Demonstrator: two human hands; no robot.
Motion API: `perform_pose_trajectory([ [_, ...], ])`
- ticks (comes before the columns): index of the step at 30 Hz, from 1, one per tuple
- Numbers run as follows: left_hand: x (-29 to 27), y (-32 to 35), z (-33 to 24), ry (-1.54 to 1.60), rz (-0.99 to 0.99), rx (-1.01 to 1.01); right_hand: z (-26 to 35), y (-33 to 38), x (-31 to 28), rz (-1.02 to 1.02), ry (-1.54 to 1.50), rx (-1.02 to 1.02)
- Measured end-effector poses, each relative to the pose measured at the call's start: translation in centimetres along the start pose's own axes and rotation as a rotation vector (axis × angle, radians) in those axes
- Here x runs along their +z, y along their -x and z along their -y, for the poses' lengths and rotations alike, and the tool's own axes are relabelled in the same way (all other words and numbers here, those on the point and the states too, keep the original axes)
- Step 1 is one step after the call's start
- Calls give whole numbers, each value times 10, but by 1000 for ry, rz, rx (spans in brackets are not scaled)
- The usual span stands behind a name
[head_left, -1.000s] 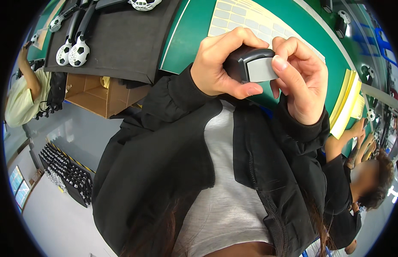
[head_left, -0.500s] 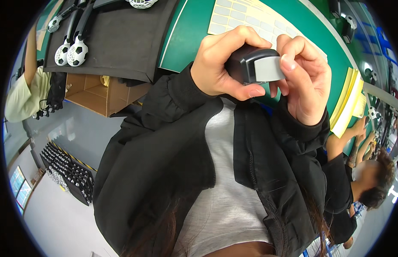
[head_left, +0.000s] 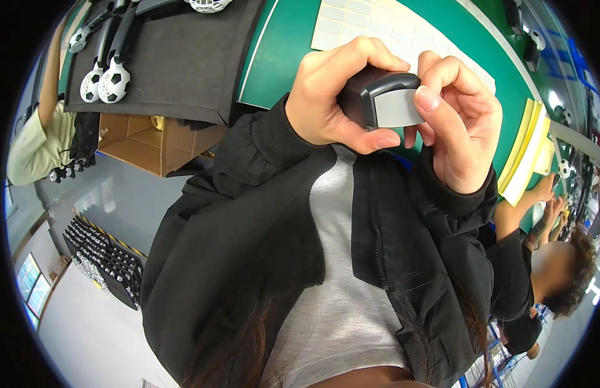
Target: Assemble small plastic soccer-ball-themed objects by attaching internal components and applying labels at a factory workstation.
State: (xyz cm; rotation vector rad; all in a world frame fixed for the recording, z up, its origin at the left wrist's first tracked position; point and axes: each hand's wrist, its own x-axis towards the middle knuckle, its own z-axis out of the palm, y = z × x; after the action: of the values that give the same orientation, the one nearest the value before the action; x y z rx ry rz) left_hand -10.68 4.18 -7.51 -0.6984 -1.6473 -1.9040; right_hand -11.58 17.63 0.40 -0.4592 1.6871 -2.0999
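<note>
Black device (head_left: 355, 98): above green tabletop (head_left: 274, 72)
Left grip (head_left: 322, 97): curled closed round device
Right grip (head_left: 464, 123): pinched at right edge of grey panel (head_left: 395, 110)
Shift: panel slightly left of half-second-ago spot; more black rim above

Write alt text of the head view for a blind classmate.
The left hand holds a black casing while the right hand touches a grey label against it, above a green table. Beyond lies a label sheet; soccer-ball pieces rest on a black mat.
</note>
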Motion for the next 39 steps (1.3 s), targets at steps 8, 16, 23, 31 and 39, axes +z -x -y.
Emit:
perform_pose_trajectory([
  [8,0,1,-2,-6,18,10,-1,4,2,-1,68,-6],
  [16,1,2,-7,-61,16,-44,-11,2,-1,16,274,-260],
  [23,-3,-4,-5,20,26,-71,-9,-17,-11,-300,89,-158],
  [31,-16,-9,-24,-150,-92,-184,-3,-46,-19,327,622,-419],
  [39,-91,1,-75,-883,-137,-278,-30,-215,-107,-357,1104,-869],
])
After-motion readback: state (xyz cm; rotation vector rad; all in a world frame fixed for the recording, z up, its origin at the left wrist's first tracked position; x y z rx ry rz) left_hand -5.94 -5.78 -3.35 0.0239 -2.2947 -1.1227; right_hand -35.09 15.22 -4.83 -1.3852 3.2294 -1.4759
